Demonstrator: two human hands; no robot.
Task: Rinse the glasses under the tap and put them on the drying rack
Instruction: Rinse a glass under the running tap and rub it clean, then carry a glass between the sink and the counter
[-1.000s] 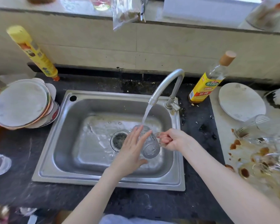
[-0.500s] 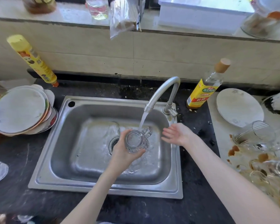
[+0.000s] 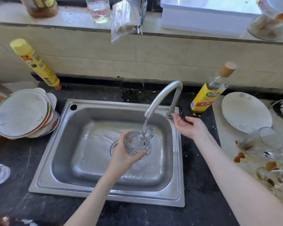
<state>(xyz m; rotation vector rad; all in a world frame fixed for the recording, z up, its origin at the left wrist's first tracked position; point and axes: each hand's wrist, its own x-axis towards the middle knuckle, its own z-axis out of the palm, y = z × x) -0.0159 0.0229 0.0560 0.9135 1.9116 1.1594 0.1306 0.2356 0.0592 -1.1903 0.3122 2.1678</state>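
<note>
Rinsing a mug at the sink

The left hand (image 3: 124, 156) held the glass mug (image 3: 138, 141) over the sink (image 3: 44, 162) — water from the tap (image 3: 162, 97) ran onto its handle. The right hand (image 3: 189, 125) was loose and held nothing — its fingers were near the tap's base.

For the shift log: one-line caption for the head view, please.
Left hand holds a glass mug under the running tap; open right hand beside the tap's base.
</note>
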